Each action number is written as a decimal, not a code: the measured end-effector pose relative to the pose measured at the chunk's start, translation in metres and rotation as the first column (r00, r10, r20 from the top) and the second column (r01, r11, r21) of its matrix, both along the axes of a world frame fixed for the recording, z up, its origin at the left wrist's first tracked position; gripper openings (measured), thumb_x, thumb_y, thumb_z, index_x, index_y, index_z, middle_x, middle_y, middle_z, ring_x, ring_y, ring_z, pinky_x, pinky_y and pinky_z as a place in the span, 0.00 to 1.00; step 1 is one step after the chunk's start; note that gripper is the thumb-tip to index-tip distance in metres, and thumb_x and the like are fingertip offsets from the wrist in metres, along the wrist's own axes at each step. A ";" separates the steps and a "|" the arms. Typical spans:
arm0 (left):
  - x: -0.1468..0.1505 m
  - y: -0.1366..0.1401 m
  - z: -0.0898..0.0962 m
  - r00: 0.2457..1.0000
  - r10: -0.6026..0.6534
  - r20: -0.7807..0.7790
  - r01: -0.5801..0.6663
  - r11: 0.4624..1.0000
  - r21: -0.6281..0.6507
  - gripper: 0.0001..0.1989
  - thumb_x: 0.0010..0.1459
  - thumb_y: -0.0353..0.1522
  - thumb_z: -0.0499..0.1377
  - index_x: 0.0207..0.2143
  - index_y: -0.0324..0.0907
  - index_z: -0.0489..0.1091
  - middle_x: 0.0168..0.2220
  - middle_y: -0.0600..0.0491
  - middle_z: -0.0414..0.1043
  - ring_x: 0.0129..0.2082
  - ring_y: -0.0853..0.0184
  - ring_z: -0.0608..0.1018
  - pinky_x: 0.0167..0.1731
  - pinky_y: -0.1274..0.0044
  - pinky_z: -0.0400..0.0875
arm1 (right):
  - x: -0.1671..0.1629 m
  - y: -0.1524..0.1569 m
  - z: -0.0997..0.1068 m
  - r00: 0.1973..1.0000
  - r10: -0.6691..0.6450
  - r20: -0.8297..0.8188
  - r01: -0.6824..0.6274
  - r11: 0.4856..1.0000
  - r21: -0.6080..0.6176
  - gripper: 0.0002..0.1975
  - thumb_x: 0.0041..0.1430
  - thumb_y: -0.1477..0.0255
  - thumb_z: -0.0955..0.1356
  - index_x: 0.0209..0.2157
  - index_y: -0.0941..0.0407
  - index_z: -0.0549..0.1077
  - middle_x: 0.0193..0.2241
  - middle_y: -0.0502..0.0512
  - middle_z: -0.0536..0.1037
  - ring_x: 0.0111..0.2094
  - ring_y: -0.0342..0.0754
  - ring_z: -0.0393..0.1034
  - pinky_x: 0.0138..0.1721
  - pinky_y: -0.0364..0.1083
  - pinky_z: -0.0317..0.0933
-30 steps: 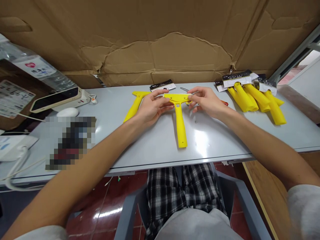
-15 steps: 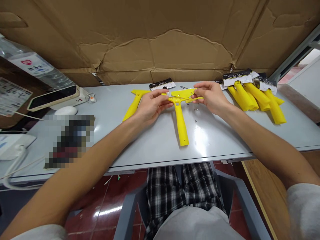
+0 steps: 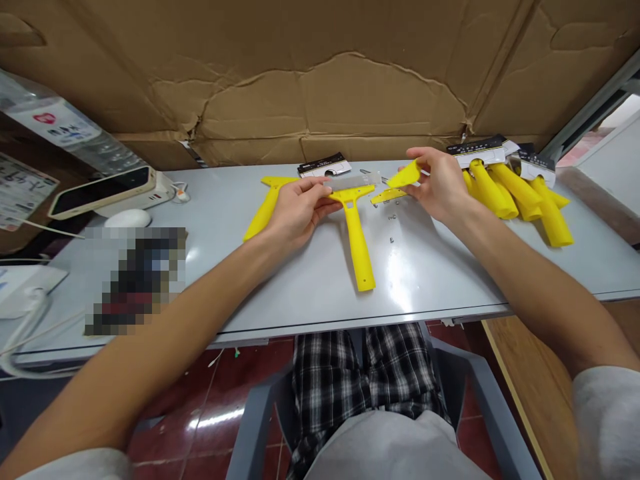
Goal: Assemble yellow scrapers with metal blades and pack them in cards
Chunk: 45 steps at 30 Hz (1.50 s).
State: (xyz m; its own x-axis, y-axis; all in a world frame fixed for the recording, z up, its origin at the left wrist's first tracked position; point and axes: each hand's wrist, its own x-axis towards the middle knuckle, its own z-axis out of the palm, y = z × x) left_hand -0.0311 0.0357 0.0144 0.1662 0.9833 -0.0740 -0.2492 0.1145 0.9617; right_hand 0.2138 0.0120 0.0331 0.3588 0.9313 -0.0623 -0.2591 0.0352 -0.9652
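Observation:
My left hand (image 3: pixel 306 208) pinches the left end of a yellow scraper's head, where a thin metal blade (image 3: pixel 353 181) lies along the top edge. The yellow scraper handle (image 3: pixel 361 250) points down toward me. To the right of it, my right hand (image 3: pixel 437 183) holds a flat yellow cover plate (image 3: pixel 406 175), tilted and apart from the scraper. A second yellow plate (image 3: pixel 387 195) lies just below that hand. Several small screws (image 3: pixel 392 217) are scattered nearby on the table. Behind my left hand another yellow scraper (image 3: pixel 267 210) rests on the tabletop.
Several yellow scraper handles (image 3: pixel 500 193) with black-and-white cards lie at the right. A black-and-white card (image 3: pixel 325 165) sits at the back by the cardboard wall (image 3: pixel 330 100). On the left are a phone (image 3: pixel 103 192), a white mouse (image 3: pixel 128 219) and cables.
My right hand has lifted the yellow cover plate off the scraper head and moved it right, exposing the metal blade. My left hand stays at the head's left end.

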 end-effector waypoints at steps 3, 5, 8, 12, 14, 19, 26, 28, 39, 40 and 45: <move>0.001 -0.001 0.000 1.000 0.015 -0.006 -0.015 1.000 -0.005 0.09 0.61 0.20 0.63 0.41 0.40 0.77 0.39 0.47 0.84 0.38 0.66 0.86 0.43 0.75 0.84 | -0.001 -0.002 0.005 0.999 0.015 -0.041 -0.017 0.999 -0.049 0.09 0.63 0.76 0.64 0.45 0.57 0.70 0.33 0.52 0.67 0.36 0.40 0.74 0.34 0.40 0.73; 0.001 -0.002 0.001 0.999 0.030 -0.024 -0.030 1.000 -0.006 0.12 0.60 0.20 0.63 0.44 0.41 0.76 0.36 0.49 0.82 0.36 0.67 0.85 0.43 0.74 0.85 | -0.005 -0.007 0.007 0.994 0.105 0.016 -0.103 0.992 -0.074 0.05 0.63 0.74 0.65 0.42 0.57 0.69 0.31 0.50 0.65 0.28 0.36 0.67 0.23 0.37 0.60; 0.001 -0.003 0.002 0.996 0.045 -0.071 -0.043 0.999 0.031 0.13 0.59 0.21 0.64 0.44 0.43 0.75 0.33 0.52 0.80 0.36 0.66 0.85 0.43 0.74 0.85 | -0.012 -0.016 0.007 0.935 0.327 0.136 -0.314 0.943 -0.108 0.11 0.65 0.66 0.71 0.38 0.58 0.68 0.29 0.49 0.64 0.21 0.32 0.52 0.17 0.37 0.41; 0.002 -0.006 0.003 0.993 0.051 -0.110 -0.043 0.996 0.074 0.10 0.59 0.21 0.63 0.42 0.41 0.75 0.32 0.52 0.78 0.35 0.66 0.85 0.43 0.74 0.85 | -0.018 -0.022 0.001 0.846 0.460 0.271 -0.436 0.888 -0.145 0.16 0.63 0.63 0.76 0.36 0.57 0.69 0.23 0.46 0.59 0.20 0.33 0.50 0.18 0.37 0.42; 0.002 -0.007 0.003 0.992 0.056 -0.116 -0.046 0.995 0.088 0.10 0.59 0.21 0.62 0.41 0.40 0.76 0.32 0.52 0.77 0.35 0.67 0.84 0.43 0.74 0.85 | -0.017 -0.021 -0.003 0.852 0.436 0.291 -0.406 0.900 -0.160 0.12 0.65 0.68 0.75 0.36 0.58 0.70 0.21 0.46 0.59 0.20 0.34 0.51 0.18 0.38 0.43; 0.002 -0.008 0.003 0.990 0.046 -0.135 -0.031 0.994 0.109 0.11 0.59 0.21 0.62 0.42 0.40 0.77 0.33 0.51 0.78 0.37 0.66 0.85 0.44 0.73 0.85 | -0.016 -0.017 -0.006 0.852 0.445 0.275 -0.396 0.892 -0.217 0.09 0.64 0.71 0.74 0.34 0.59 0.72 0.24 0.50 0.66 0.20 0.34 0.55 0.17 0.39 0.45; 0.003 -0.011 0.003 0.991 0.041 -0.126 -0.020 0.987 0.160 0.13 0.60 0.21 0.60 0.45 0.43 0.75 0.34 0.53 0.79 0.38 0.66 0.86 0.44 0.72 0.85 | -0.021 -0.022 -0.002 0.855 0.461 0.239 -0.411 0.882 -0.231 0.10 0.65 0.71 0.73 0.33 0.61 0.72 0.25 0.51 0.66 0.20 0.34 0.57 0.17 0.39 0.43; 0.004 -0.013 0.004 0.991 0.043 -0.123 -0.025 0.989 0.142 0.13 0.61 0.21 0.61 0.45 0.44 0.74 0.36 0.53 0.80 0.38 0.66 0.86 0.45 0.72 0.85 | -0.022 -0.023 -0.001 0.852 0.465 0.242 -0.414 0.880 -0.234 0.08 0.64 0.74 0.73 0.33 0.61 0.72 0.23 0.49 0.63 0.20 0.33 0.55 0.18 0.39 0.43; 0.002 -0.012 0.011 0.989 -0.057 -0.139 0.044 0.995 -0.095 0.05 0.67 0.24 0.64 0.34 0.35 0.77 0.30 0.46 0.79 0.29 0.68 0.82 0.29 0.78 0.81 | -0.021 -0.023 0.001 0.867 0.424 0.261 -0.375 0.901 -0.218 0.07 0.63 0.76 0.73 0.32 0.61 0.72 0.21 0.48 0.61 0.21 0.34 0.56 0.18 0.37 0.45; 0.002 -0.012 0.010 0.990 -0.055 -0.130 0.044 0.995 -0.089 0.07 0.66 0.23 0.63 0.33 0.35 0.77 0.29 0.47 0.79 0.28 0.69 0.81 0.30 0.79 0.81 | -0.020 -0.023 0.001 0.860 0.432 0.270 -0.380 0.897 -0.224 0.08 0.63 0.75 0.73 0.33 0.61 0.72 0.22 0.48 0.62 0.21 0.34 0.56 0.17 0.38 0.45; 0.005 -0.013 0.010 0.996 -0.011 -0.084 0.009 0.999 -0.032 0.13 0.62 0.18 0.62 0.25 0.36 0.73 0.29 0.49 0.77 0.28 0.73 0.80 0.36 0.80 0.82 | -0.020 -0.022 0.000 0.840 0.458 0.291 -0.382 0.880 -0.281 0.12 0.66 0.68 0.74 0.34 0.61 0.73 0.22 0.51 0.65 0.21 0.35 0.57 0.17 0.39 0.45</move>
